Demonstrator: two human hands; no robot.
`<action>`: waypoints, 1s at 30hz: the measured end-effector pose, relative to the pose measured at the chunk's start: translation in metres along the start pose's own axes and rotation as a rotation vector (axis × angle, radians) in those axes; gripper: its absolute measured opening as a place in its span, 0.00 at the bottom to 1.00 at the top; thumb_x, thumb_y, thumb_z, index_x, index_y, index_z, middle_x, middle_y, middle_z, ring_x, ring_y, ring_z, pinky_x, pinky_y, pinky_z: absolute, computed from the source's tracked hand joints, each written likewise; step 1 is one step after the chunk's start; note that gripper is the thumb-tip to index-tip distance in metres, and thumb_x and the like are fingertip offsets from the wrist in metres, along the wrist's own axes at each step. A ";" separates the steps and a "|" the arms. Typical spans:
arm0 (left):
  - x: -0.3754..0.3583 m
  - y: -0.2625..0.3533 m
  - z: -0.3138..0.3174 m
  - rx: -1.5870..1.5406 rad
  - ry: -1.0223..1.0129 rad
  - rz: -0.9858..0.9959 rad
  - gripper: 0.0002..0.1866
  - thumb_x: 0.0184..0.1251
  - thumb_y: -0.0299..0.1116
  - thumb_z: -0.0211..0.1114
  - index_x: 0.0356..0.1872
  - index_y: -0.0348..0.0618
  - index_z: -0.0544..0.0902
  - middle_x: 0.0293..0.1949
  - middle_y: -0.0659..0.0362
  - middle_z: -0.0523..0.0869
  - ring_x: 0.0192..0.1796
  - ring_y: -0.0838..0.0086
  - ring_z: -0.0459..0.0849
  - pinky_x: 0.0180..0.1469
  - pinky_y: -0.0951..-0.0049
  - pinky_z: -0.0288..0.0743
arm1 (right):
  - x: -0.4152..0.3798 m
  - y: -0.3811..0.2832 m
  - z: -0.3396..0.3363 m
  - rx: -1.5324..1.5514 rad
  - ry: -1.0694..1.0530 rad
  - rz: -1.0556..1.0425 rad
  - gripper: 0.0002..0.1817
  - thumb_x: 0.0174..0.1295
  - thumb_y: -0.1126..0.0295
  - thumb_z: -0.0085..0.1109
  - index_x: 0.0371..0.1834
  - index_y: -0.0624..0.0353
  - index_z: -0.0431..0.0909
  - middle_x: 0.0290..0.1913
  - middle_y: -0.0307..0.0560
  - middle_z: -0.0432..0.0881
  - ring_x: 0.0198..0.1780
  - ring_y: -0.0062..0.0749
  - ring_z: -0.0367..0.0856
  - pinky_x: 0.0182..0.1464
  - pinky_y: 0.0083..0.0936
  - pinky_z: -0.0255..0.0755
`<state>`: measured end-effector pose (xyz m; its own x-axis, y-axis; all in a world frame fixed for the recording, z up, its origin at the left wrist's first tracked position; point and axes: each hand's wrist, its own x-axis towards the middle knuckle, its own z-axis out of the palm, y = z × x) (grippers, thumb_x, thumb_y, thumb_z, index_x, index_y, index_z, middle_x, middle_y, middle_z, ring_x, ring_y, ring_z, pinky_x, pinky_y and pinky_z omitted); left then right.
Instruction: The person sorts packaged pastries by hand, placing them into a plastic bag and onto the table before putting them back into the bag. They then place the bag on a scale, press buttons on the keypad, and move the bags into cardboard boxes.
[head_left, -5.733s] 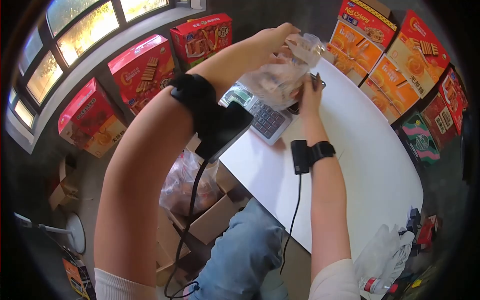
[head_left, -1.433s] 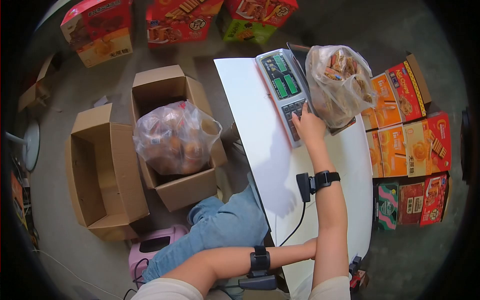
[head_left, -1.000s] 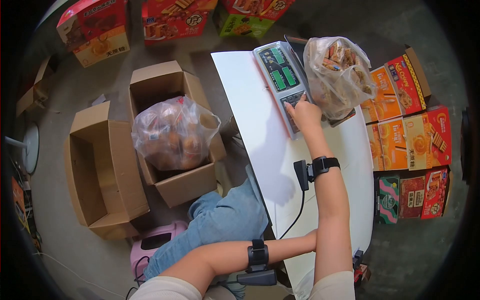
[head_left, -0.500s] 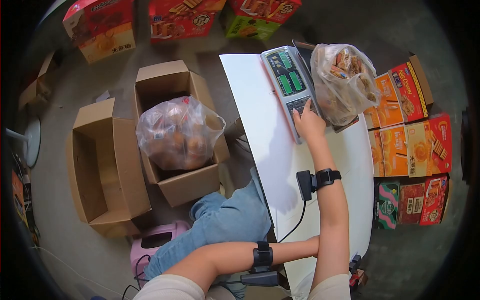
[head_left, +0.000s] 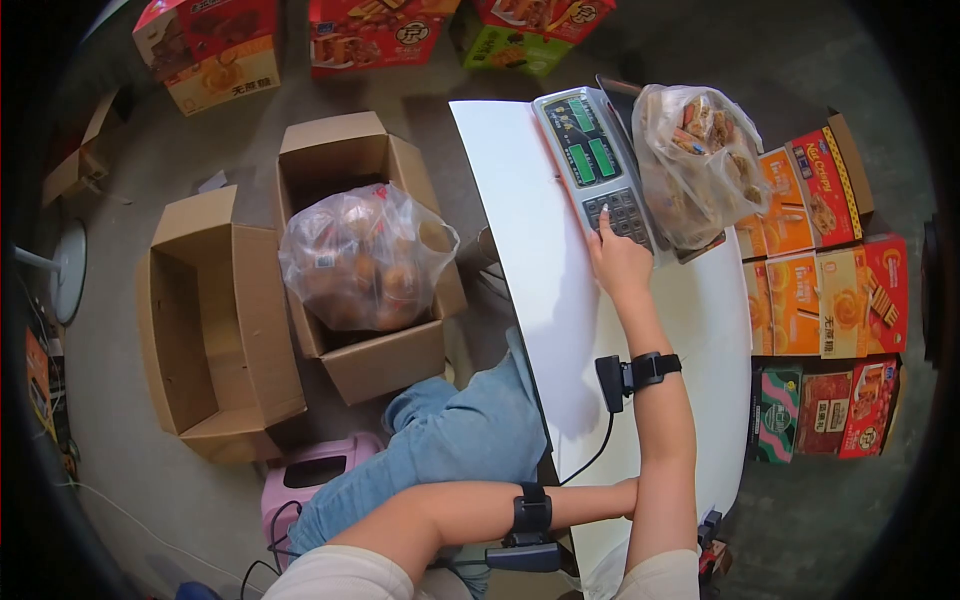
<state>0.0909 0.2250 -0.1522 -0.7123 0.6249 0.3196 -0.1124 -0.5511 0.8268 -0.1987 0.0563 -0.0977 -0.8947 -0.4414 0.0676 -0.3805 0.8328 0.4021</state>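
Observation:
My right hand reaches over the keypad of a grey digital scale. Its index finger is stretched out onto the keys, and the other fingers are partly curled with nothing visible in them. Beside the hand, a clear plastic bag of wrapped snack pieces rests on the scale's weighing plate. Green displays show on the scale, but their digits are too small to read. My left forearm lies across the near part of the white table. The left hand is mostly hidden behind my right forearm.
Left of the table, an open carton holds a clear bag of round brownish items; an open carton stands alongside. Colourful snack boxes stand beyond the table's right edge, others at the top. A pink stool sits below.
My right index finger has shifted left across the keypad, from its right side to its left part. The camera view has moved slightly. The bag stays on the scale.

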 end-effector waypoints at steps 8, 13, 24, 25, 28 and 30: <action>0.012 -0.046 0.012 -0.757 -0.043 -0.224 0.17 0.56 0.34 0.67 0.46 0.43 0.77 0.42 0.60 0.80 0.42 0.76 0.74 0.43 0.71 0.72 | 0.005 -0.007 0.000 0.019 -0.090 0.029 0.30 0.63 0.50 0.42 0.66 0.50 0.61 0.21 0.50 0.81 0.25 0.44 0.82 0.27 0.40 0.74; 0.026 -0.059 0.023 -1.088 -0.011 -0.514 0.14 0.62 0.37 0.62 0.47 0.44 0.76 0.40 0.62 0.79 0.40 0.76 0.74 0.39 0.72 0.72 | -0.005 -0.008 -0.005 0.039 -0.090 0.014 0.31 0.63 0.51 0.41 0.69 0.50 0.56 0.21 0.52 0.80 0.24 0.45 0.81 0.28 0.40 0.73; 0.030 -0.066 0.033 -0.403 -0.223 -0.239 0.16 0.65 0.40 0.55 0.51 0.47 0.74 0.44 0.62 0.77 0.43 0.73 0.73 0.41 0.72 0.70 | -0.008 -0.006 -0.004 0.140 -0.054 0.009 0.29 0.65 0.55 0.39 0.68 0.50 0.56 0.22 0.54 0.80 0.24 0.49 0.80 0.29 0.43 0.72; 0.030 -0.066 0.032 -0.382 -0.225 -0.240 0.16 0.65 0.40 0.55 0.51 0.47 0.74 0.45 0.62 0.77 0.43 0.73 0.73 0.42 0.72 0.70 | -0.009 -0.007 -0.004 0.140 -0.054 0.008 0.29 0.65 0.55 0.39 0.68 0.50 0.56 0.22 0.54 0.80 0.24 0.49 0.80 0.29 0.43 0.72; 0.030 -0.065 0.031 -0.339 -0.232 -0.239 0.17 0.66 0.40 0.54 0.53 0.47 0.73 0.46 0.62 0.77 0.44 0.72 0.73 0.44 0.72 0.69 | -0.011 -0.007 -0.001 0.161 -0.028 0.018 0.28 0.65 0.56 0.39 0.68 0.54 0.57 0.22 0.54 0.80 0.24 0.49 0.80 0.28 0.42 0.72; 0.028 -0.062 0.030 -0.320 -0.236 -0.236 0.17 0.66 0.40 0.53 0.53 0.48 0.73 0.47 0.61 0.77 0.45 0.72 0.73 0.45 0.71 0.69 | -0.012 -0.007 0.001 0.169 0.029 -0.005 0.28 0.65 0.57 0.40 0.66 0.57 0.59 0.21 0.55 0.80 0.24 0.49 0.80 0.30 0.43 0.73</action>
<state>0.0986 0.2934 -0.1810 -0.4685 0.8422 0.2670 -0.4876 -0.4985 0.7168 -0.1854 0.0562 -0.1025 -0.8867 -0.4528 0.0934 -0.4207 0.8740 0.2432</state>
